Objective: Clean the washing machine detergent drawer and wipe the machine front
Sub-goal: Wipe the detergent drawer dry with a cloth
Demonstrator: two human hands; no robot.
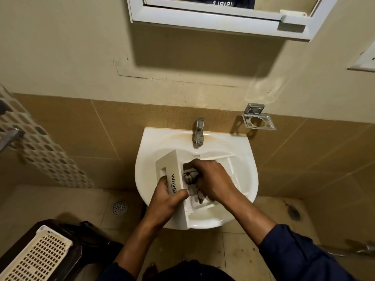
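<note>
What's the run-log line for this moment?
step: scrubbing drawer | left hand: grips detergent drawer front panel | right hand: presses grey cloth into compartment | location: over sink | tap: no water visible

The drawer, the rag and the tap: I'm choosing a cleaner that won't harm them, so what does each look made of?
The detergent drawer looks like white moulded plastic, smooth, with thin partition walls. The rag looks like soft grey woven cloth, bunched and likely damp. The tap looks like chrome-plated metal, mirror-bright. The sink looks like glazed white ceramic, glossy, stained brownish near the tap.

dim warm light, soft blur (edges warped)
</note>
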